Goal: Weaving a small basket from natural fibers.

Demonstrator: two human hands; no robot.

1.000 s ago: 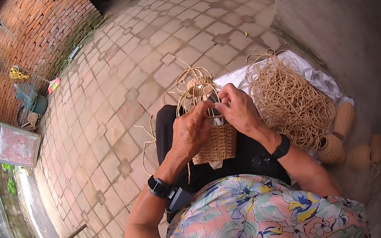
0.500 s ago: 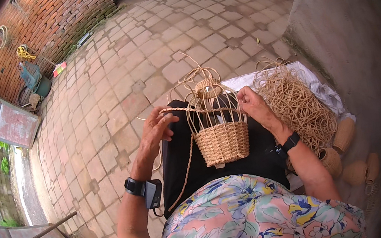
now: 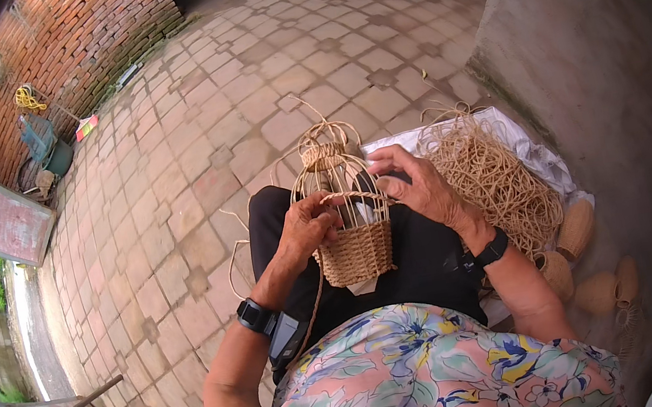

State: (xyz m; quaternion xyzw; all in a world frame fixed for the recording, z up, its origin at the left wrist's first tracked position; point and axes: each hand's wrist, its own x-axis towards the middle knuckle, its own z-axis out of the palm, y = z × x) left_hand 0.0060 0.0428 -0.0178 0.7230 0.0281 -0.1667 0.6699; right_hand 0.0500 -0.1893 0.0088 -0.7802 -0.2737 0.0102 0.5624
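Note:
A half-woven straw basket (image 3: 356, 254) stands on my lap, its lower part closely woven and bare upright strands rising to a small woven ring (image 3: 324, 156). My left hand (image 3: 309, 230) is closed on a twisted straw cord (image 3: 352, 195) at the basket's left side. That cord runs across the upright strands to the right. My right hand (image 3: 425, 187) is at the basket's right side, thumb and forefinger apart beside the strands and the cord's right end. Whether its fingertips touch a strand, I cannot tell.
A large heap of loose straw cord (image 3: 494, 174) lies on a white sheet (image 3: 512, 121) to my right. Several small woven baskets (image 3: 576, 229) lie below it. Paving tiles (image 3: 174, 201) spread ahead, with a grey wall (image 3: 600, 61) on the right.
My left hand has moved right, in against the basket, with the cord drawn across the strands. My right hand has spread its thumb and forefinger. The basket appears slightly further left.

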